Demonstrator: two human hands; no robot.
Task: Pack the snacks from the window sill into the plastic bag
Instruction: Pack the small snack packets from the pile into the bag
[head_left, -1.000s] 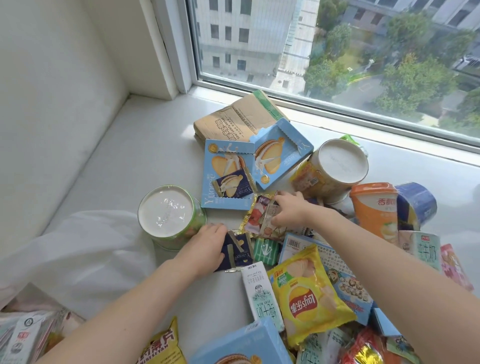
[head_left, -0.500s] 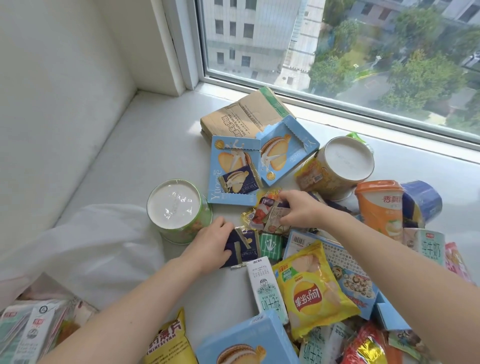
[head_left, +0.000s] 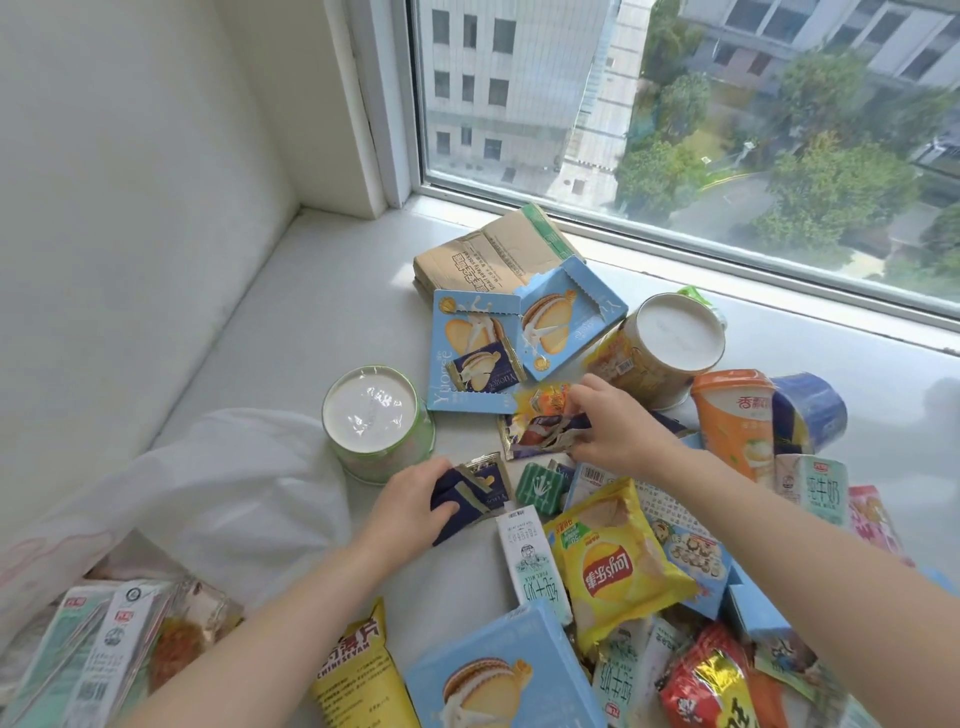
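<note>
Snacks lie scattered over the white window sill (head_left: 322, 291). My left hand (head_left: 410, 499) grips several small dark blue biscuit packets (head_left: 475, 491) near the middle. My right hand (head_left: 610, 431) pinches a bunch of small crinkled wrappers (head_left: 535, 428), orange and dark blue, just beyond. A white plastic bag (head_left: 223, 493) lies open at the left, with milk cartons (head_left: 104, 644) and a snack packet inside its mouth at the lower left.
A green tub (head_left: 376, 421) stands left of my hands, and a yellow tub (head_left: 660, 353) lies tipped at the right. Light blue biscuit boxes (head_left: 514, 338) and flattened cardboard (head_left: 493, 257) sit behind. A yellow Lay's bag (head_left: 613, 561), milk cartons (head_left: 535, 561) and cups (head_left: 737, 415) crowd the right.
Both hands have closed tighter on their small packets and drawn them slightly up off the sill. The view has shifted a little to the left.
</note>
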